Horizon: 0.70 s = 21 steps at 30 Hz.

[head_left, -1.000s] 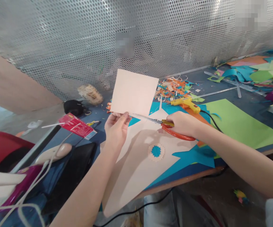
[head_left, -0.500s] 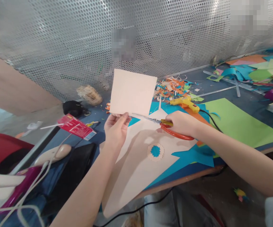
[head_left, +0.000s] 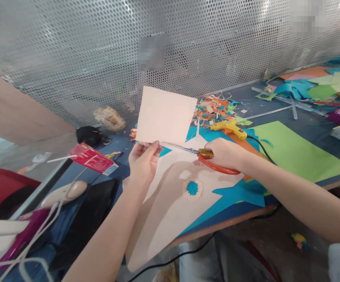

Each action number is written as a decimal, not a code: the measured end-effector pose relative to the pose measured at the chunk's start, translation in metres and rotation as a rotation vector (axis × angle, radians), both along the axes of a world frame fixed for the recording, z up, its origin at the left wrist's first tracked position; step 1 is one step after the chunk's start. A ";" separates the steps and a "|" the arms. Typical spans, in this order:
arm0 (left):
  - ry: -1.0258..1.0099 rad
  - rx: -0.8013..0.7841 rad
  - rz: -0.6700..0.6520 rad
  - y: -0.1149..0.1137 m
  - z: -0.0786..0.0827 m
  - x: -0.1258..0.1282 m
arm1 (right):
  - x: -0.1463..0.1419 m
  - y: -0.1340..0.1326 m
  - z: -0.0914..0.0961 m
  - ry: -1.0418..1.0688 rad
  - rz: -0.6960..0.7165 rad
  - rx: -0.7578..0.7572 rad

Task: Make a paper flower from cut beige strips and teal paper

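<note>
My left hand (head_left: 142, 161) pinches the lower edge of a cream square of paper (head_left: 165, 115) and holds it upright above the table. My right hand (head_left: 224, 152) grips orange-handled scissors (head_left: 208, 158); their blades point left and meet the paper's lower edge. Under both hands lies a large cream sheet (head_left: 170, 207) bearing a small scalloped cream ring with a blue centre (head_left: 192, 188), on top of blue paper (head_left: 240, 196).
A yellow glue gun (head_left: 230, 128) with a black cord lies behind my right hand. A green sheet (head_left: 296, 154) covers the right side, scraps (head_left: 215, 106) pile up by the perforated metal wall (head_left: 99, 58), and a red packet (head_left: 92, 158) lies at left.
Almost nothing differs; the view drifts slightly and both hands keep their hold on the paper and the scissors.
</note>
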State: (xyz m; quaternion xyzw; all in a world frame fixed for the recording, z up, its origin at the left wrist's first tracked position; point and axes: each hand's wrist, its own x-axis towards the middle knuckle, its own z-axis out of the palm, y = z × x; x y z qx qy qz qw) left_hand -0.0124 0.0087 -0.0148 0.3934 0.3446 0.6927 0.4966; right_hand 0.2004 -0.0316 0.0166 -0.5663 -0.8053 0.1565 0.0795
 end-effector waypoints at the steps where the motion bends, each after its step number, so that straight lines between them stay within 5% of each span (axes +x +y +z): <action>1: 0.002 0.002 0.000 0.000 0.000 0.000 | 0.000 0.000 0.000 -0.009 -0.002 0.003; 21: -0.021 -0.048 -0.055 -0.001 0.002 -0.003 | 0.000 0.000 -0.001 0.003 0.006 0.015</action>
